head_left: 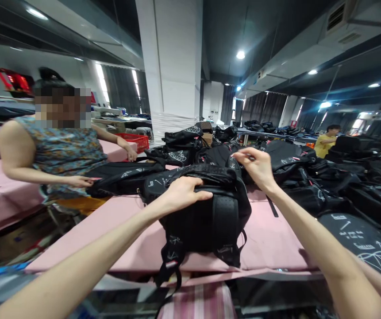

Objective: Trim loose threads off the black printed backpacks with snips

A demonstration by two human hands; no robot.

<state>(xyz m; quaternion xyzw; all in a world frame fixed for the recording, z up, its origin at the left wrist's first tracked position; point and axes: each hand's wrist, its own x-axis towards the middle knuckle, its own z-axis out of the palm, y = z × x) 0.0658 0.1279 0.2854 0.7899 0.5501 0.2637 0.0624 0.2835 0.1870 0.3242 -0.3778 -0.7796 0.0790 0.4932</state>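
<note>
A black backpack (197, 221) stands on the pink-covered table in front of me, its shoulder straps facing me and hanging toward the near edge. My left hand (186, 193) grips its upper edge, with the thumb on the near side and the fingers over the top. Raised just beyond the backpack's right side, my right hand (255, 166) is closed in a pinch. Whatever is between those fingertips, if anything, is too small to make out. White scribble-like prints show on the fabric of neighbouring black bags (177, 156).
Black backpacks pile up along the right (359, 239) and behind. On the left a co-worker (67, 146) handles another black bag (124, 175) at the table (120, 239). A white pillar (173, 66) and a red crate (133, 141) stand farther back. Another person (326, 141) is at far right.
</note>
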